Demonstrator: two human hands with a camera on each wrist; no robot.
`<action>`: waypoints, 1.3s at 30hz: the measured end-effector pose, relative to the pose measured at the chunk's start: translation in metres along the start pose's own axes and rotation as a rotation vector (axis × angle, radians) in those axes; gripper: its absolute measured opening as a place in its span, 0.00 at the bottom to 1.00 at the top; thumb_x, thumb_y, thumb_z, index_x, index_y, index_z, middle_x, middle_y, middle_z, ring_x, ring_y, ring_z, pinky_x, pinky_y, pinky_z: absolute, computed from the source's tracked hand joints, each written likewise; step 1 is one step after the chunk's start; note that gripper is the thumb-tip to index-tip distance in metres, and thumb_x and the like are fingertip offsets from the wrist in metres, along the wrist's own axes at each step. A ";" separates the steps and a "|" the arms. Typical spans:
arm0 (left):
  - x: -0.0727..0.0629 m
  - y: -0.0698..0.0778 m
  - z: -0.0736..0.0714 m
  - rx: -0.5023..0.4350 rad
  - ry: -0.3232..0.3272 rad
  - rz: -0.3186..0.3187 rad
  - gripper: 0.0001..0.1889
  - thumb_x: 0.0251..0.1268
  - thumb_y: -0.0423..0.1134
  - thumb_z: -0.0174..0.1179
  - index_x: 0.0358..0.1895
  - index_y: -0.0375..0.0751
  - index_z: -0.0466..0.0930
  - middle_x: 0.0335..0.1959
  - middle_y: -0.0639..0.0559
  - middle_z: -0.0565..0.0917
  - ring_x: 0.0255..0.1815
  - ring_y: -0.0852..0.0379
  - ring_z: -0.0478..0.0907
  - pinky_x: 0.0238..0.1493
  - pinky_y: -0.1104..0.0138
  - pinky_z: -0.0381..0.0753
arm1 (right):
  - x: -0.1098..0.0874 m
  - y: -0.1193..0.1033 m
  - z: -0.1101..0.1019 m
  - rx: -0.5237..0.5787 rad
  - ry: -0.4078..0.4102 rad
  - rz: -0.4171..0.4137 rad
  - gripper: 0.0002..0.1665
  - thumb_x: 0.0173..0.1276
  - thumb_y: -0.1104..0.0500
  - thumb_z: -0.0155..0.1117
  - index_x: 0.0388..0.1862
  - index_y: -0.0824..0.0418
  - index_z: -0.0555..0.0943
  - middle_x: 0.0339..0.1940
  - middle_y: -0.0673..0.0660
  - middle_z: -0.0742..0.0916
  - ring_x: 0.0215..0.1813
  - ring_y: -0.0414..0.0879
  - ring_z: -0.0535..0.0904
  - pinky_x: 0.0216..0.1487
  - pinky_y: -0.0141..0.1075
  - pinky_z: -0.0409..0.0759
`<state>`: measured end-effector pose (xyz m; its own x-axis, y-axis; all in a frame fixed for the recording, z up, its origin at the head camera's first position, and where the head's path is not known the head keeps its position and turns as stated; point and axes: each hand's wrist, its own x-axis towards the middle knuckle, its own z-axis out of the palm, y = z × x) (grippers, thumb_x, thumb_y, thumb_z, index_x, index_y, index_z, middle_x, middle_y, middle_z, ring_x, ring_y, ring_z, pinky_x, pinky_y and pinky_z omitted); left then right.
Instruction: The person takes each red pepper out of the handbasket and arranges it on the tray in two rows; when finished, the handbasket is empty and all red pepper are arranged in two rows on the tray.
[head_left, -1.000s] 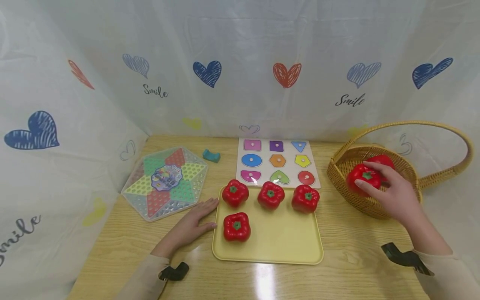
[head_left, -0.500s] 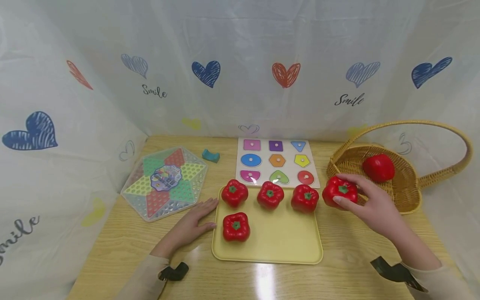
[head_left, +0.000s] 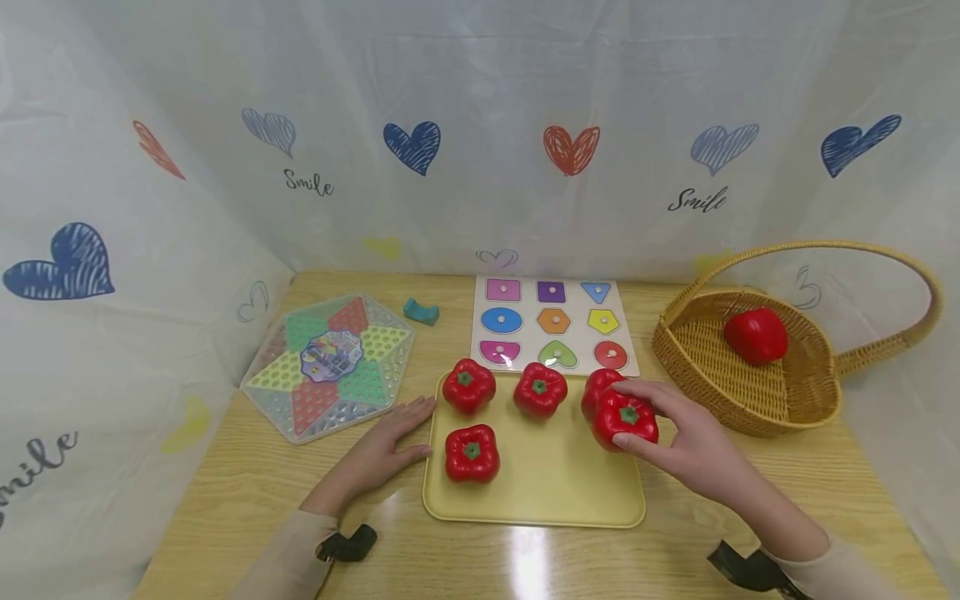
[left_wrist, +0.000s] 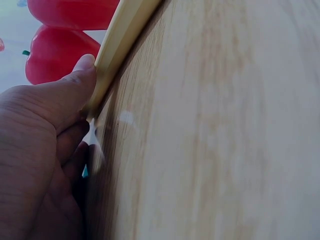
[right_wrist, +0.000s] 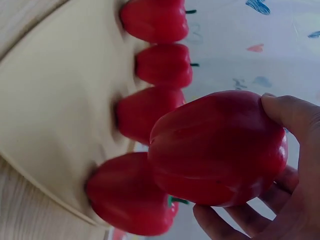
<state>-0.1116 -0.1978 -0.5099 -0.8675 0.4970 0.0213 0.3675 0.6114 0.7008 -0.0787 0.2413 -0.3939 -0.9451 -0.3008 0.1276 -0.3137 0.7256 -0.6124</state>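
A red bell pepper point(head_left: 624, 421) is gripped between the thumb and fingers of my right hand point(head_left: 693, 437). In the right wrist view this bell pepper point(right_wrist: 217, 147) hangs above the yellow tray point(right_wrist: 55, 85), its underside off the surface. It partly hides another red bell pepper point(head_left: 596, 390) at the tray's far right corner in the head view. Several more bell peppers stand on the tray point(head_left: 555, 492), one at near left point(head_left: 472, 454). My left hand point(head_left: 386, 446) lies with straight fingers on the table, touching the tray's left edge; its thumb point(left_wrist: 82, 75) meets the rim.
At the right stands a wicker basket point(head_left: 690, 354) with a tall handle and one red bell pepper point(head_left: 756, 335) inside. A shape puzzle board point(head_left: 553, 323) lies behind the tray. Left are a Chinese checkers board point(head_left: 330, 364) and a small teal block point(head_left: 422, 312).
My right hand has lifted the bell pepper out of the basket and carried it left to above the tray's right side. The left hand has stayed put.
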 end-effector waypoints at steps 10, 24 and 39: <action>0.001 0.001 -0.001 0.003 -0.003 -0.004 0.38 0.69 0.49 0.66 0.79 0.45 0.63 0.79 0.50 0.64 0.81 0.44 0.56 0.81 0.47 0.51 | 0.003 -0.006 0.030 0.056 -0.055 -0.014 0.36 0.60 0.37 0.76 0.66 0.44 0.79 0.64 0.49 0.83 0.62 0.52 0.80 0.54 0.54 0.86; 0.000 -0.002 0.001 -0.012 -0.004 -0.001 0.38 0.69 0.48 0.66 0.79 0.45 0.63 0.79 0.50 0.64 0.81 0.45 0.55 0.81 0.49 0.49 | 0.010 -0.014 0.074 0.131 -0.145 0.008 0.36 0.58 0.36 0.77 0.64 0.43 0.79 0.62 0.43 0.82 0.63 0.45 0.78 0.59 0.48 0.85; 0.000 -0.002 0.000 0.005 -0.008 0.000 0.38 0.69 0.50 0.66 0.79 0.46 0.63 0.79 0.50 0.63 0.81 0.45 0.55 0.81 0.49 0.49 | 0.009 -0.017 0.091 0.133 -0.143 -0.005 0.36 0.58 0.35 0.76 0.65 0.41 0.78 0.63 0.40 0.80 0.66 0.43 0.76 0.63 0.49 0.82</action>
<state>-0.1126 -0.1990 -0.5116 -0.8650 0.5015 0.0158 0.3691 0.6146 0.6971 -0.0733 0.1697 -0.4531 -0.9181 -0.3956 0.0243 -0.2940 0.6385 -0.7112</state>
